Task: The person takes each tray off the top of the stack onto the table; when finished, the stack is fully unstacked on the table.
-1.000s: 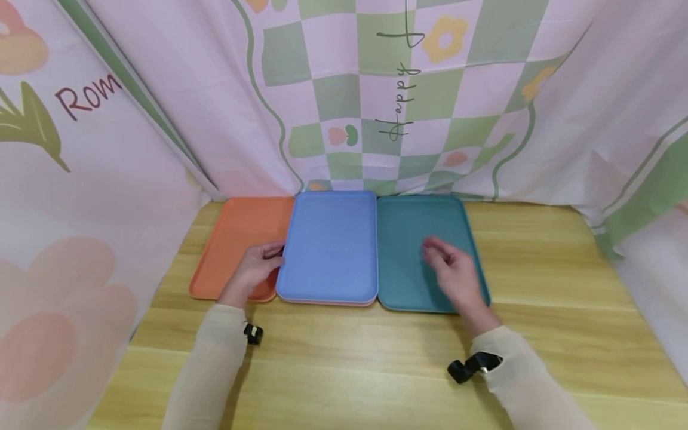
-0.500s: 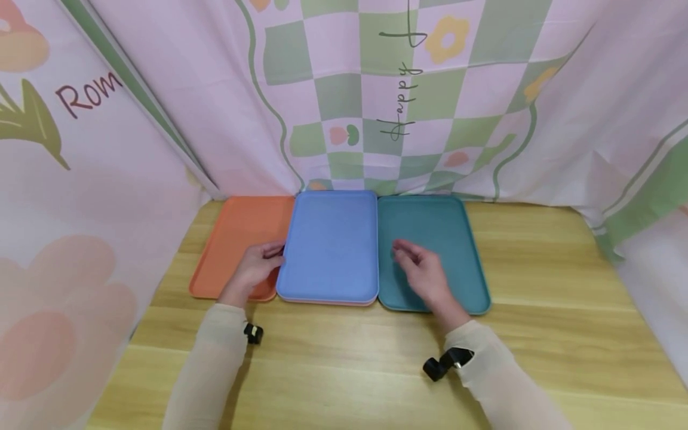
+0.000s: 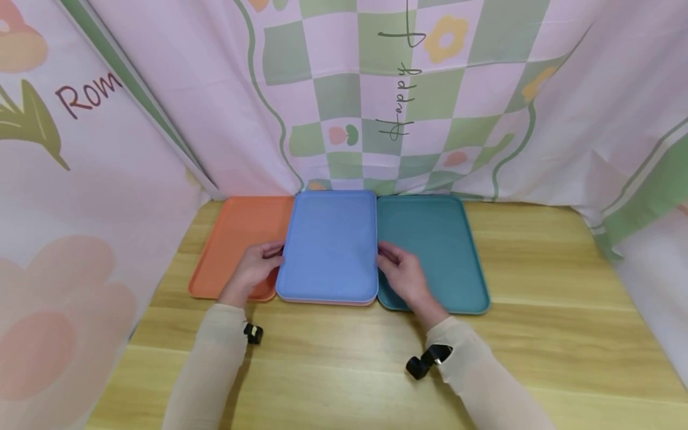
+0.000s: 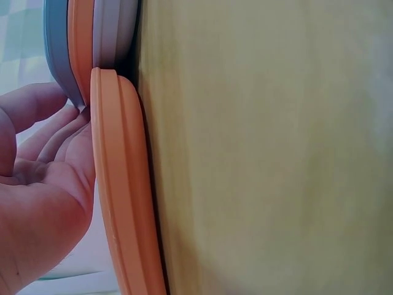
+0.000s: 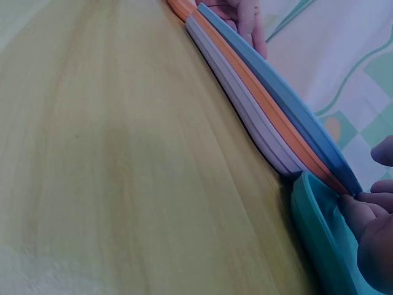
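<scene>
In the head view, a blue rectangular tray tops a stack in the middle of the table. Beneath it the right wrist view shows an orange tray and a pale lavender tray. My left hand touches the stack's left edge with thumb and fingertips, above a separate orange tray. At the opposite edge, my right hand touches the rim near the blue and orange trays, above a teal tray. The tips of the fingers meet the blue tray's edge in the left wrist view.
The wooden table extends in front of the trays and to their right. A patterned curtain hangs close behind them, and another printed cloth borders the left side. Both side trays adjoin the stack.
My right hand has moved left across the teal tray to the right edge of the stack. My left hand and the trays have stayed in place.
</scene>
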Action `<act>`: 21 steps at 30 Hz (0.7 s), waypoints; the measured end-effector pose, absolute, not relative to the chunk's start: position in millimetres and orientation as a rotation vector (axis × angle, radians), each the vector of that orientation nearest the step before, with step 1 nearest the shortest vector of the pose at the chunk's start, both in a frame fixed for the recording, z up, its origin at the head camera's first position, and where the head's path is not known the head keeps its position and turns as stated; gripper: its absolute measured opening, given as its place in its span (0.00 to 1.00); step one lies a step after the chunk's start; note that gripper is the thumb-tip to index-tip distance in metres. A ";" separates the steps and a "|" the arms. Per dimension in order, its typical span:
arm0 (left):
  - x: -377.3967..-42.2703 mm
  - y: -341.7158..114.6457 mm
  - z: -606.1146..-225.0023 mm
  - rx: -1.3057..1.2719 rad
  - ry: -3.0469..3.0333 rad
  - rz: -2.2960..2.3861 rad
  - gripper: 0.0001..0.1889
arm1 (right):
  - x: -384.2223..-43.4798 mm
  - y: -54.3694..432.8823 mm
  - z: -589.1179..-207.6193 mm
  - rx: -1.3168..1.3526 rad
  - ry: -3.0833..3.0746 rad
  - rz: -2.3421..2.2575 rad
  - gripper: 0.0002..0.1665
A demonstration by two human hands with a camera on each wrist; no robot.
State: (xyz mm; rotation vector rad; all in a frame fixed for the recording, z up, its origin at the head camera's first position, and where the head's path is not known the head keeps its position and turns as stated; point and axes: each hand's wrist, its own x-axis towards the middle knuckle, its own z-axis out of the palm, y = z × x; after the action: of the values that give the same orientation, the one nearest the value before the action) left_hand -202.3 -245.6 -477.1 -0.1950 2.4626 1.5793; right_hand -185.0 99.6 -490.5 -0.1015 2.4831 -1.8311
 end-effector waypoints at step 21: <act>-202.6 -245.4 -476.1 -0.210 2.453 1.570 0.27 | -185.3 90.1 -497.3 -0.076 2.608 -1.740 0.29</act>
State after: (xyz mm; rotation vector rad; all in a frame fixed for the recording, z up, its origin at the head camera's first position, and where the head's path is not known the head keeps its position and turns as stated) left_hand -202.6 -245.4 -476.1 -0.2099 2.4535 1.5696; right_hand -185.3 90.1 -497.3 -0.0760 2.6075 -1.7401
